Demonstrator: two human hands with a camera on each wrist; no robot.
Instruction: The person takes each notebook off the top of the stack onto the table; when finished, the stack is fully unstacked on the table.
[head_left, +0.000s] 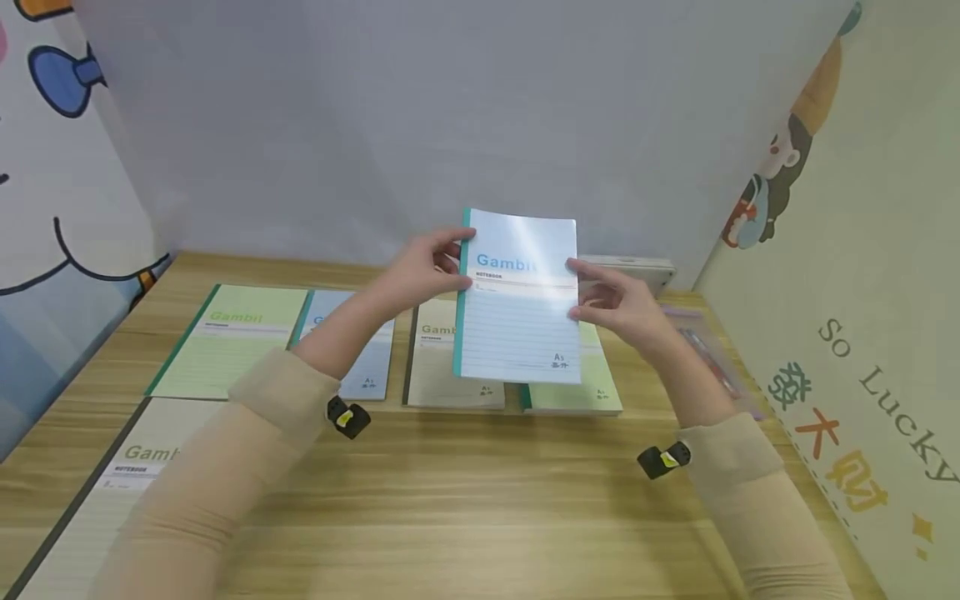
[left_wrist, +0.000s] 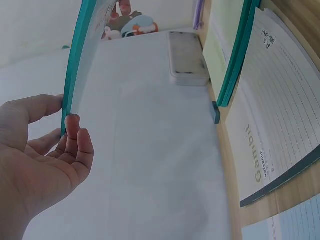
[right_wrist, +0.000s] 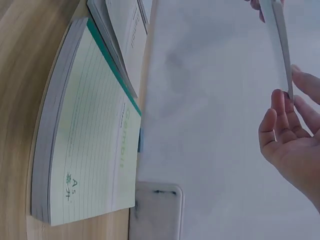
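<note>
A blue notebook [head_left: 517,333] with a teal spine is held up above the table, its cover facing the head camera. My left hand [head_left: 426,268] pinches its spine edge between thumb and fingers. At the opposite edge, my right hand [head_left: 618,302] pinches it the same way. Below and behind it lie a grey-beige notebook [head_left: 450,387] and a stack of green notebooks [head_left: 573,396], both partly hidden by the raised one. In the right wrist view, the green stack [right_wrist: 95,135] shows its thick page edges.
Further left lie a green notebook [head_left: 232,342], another blue notebook [head_left: 375,358] partly behind my left arm, and a grey-beige notebook [head_left: 105,508] nearer the front. A white case [head_left: 637,271] stands at the back right, by a purple-edged pouch [head_left: 705,350]. Walls border the table.
</note>
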